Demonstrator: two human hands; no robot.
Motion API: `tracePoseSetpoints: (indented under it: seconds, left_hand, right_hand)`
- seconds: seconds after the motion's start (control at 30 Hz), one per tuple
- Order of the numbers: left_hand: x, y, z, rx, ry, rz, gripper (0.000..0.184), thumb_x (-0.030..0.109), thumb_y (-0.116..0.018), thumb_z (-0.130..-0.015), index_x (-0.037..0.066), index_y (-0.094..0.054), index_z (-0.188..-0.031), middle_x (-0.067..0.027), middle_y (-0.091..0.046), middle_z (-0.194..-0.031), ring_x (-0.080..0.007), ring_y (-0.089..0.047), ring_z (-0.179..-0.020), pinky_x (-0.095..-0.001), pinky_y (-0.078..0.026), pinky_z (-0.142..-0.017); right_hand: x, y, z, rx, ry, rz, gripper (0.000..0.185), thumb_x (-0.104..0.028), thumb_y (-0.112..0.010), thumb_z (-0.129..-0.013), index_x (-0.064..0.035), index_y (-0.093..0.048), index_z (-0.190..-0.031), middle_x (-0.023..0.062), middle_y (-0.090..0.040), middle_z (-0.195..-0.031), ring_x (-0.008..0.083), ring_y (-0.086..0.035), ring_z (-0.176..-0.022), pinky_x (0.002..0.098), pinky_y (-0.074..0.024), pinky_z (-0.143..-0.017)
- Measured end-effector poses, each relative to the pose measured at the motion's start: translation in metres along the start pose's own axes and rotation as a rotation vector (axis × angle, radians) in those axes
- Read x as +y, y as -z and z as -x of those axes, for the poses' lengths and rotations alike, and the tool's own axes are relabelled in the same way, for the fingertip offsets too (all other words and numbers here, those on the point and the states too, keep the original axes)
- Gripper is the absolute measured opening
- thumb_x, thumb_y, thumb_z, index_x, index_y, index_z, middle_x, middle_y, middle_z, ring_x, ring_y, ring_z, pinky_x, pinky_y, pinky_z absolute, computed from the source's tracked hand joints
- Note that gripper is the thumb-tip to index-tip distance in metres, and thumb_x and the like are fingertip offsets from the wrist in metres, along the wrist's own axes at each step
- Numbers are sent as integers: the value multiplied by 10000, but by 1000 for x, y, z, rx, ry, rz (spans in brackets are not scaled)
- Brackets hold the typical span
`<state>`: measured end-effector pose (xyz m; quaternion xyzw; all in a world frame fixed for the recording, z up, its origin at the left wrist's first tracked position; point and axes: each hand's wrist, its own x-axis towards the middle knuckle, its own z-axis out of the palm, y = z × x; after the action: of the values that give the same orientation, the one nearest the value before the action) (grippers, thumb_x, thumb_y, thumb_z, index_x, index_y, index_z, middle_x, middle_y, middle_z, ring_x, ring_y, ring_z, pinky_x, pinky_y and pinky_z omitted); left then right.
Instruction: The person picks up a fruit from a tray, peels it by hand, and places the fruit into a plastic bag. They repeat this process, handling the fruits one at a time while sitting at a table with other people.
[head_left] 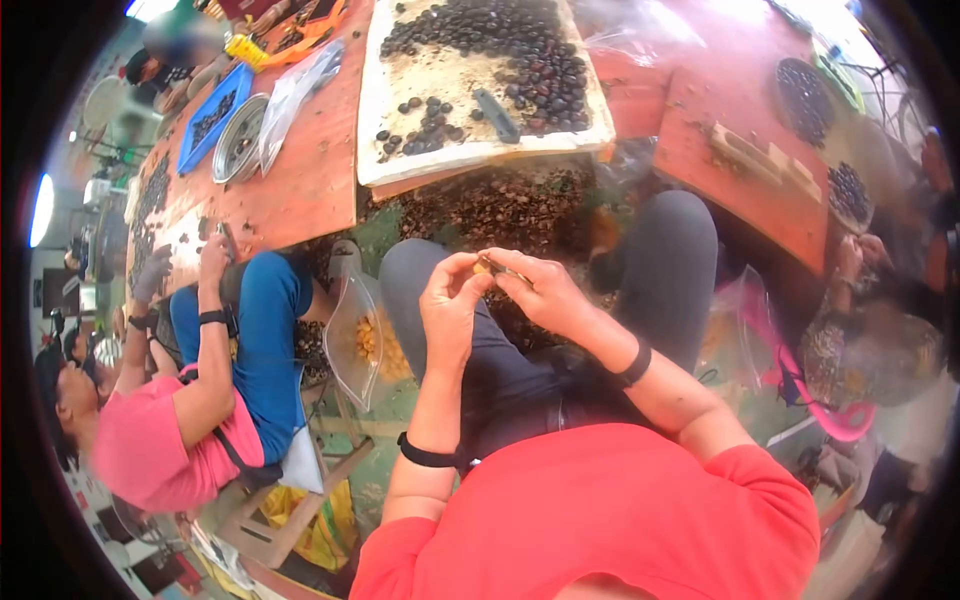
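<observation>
My left hand (450,305) pinches a small yellowish chestnut (482,267), partly hidden by the fingers, above my lap. Closed around a small dark tool, my right hand (545,290) meets the left at the nut. The tool looks like a short knife (497,268), mostly covered by the fingers. Beyond my knees stands a white foam tray (480,155) holding many dark brown chestnuts (550,85), with a grey flat tool (497,115) lying among them.
Brown shells (510,215) heap below the tray. A clear bag (355,340) with yellow pieces hangs left of my knee. A co-worker in a pink shirt (170,440) sits at the left of the red table (300,200), near a blue tray (240,85) and metal bowl (222,160).
</observation>
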<state>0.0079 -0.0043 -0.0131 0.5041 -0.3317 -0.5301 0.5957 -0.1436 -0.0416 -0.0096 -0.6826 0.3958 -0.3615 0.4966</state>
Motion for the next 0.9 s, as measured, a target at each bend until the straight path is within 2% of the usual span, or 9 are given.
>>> tracePoseSetpoints:
  seconds: [0.2, 0.27, 0.3, 0.43, 0.6, 0.73, 0.9]
  left_hand:
    - [-3, 2, -2, 24, 24, 85, 249, 13, -667, -858, 16, -576, -1091, -44, -622, -1014, -120, -602, -910, -243, -515, -810]
    - [-3, 2, -1, 22, 31, 96, 250, 25, -669, -860, 17, -572, -1091, -45, -620, -1009, -120, -602, -903, -242, -517, -807]
    - [-2, 1, -1, 29, 15, 62, 241, 12, -664, -861, 9, -578, -1085, -42, -625, -994, -112, -599, -890, -239, -510, -795]
    - [-4, -2, 0, 49, -24, 15, 230, -5, -662, -858, 1, -582, -1073, -35, -627, -968, -101, -594, -872, -228, -497, -784]
    - [-5, -4, -2, 45, -31, -31, 239, 8, -670, -855, 7, -576, -1074, -38, -624, -978, -108, -597, -877, -233, -505, -791]
    - [-6, -4, -2, 50, -27, -74, 236, 11, -667, -858, 11, -577, -1076, -42, -621, -1000, -114, -600, -887, -239, -515, -792]
    - [-1, -8, -1, 59, -50, -129, 222, -6, -650, -866, 4, -589, -1079, -43, -625, -1003, -114, -597, -896, -240, -509, -791]
  right_hand:
    - [-2, 5, 0, -16, 0, -121, 374, -119, -576, -908, -25, -544, -1268, 191, -672, -1014, 261, -673, -902, 339, -512, -777]
    - [-11, 11, 0, -162, -149, -120, 405, -132, -575, -908, -34, -521, -1298, 190, -681, -965, 271, -680, -867, 352, -512, -760]
    - [-10, 12, 0, -156, -112, -85, 431, -143, -579, -905, -40, -503, -1316, 195, -682, -946, 292, -682, -858, 366, -511, -747]
    - [-3, 12, 2, -114, -23, -81, 424, -137, -588, -894, -37, -516, -1300, 203, -674, -981, 334, -671, -891, 380, -519, -755]
    - [2, 9, 3, 14, 142, 96, 378, -117, -601, -863, -38, -560, -1231, 195, -651, -1077, 361, -633, -972, 405, -527, -804]
    - [2, 9, 3, 29, 136, 99, 360, -103, -595, -859, -35, -570, -1211, 191, -648, -1089, 355, -630, -990, 406, -525, -810]
    - [3, 0, 6, 70, 58, -76, 324, -102, -580, -892, -16, -577, -1203, 196, -643, -1110, 345, -623, -1031, 384, -521, -837]
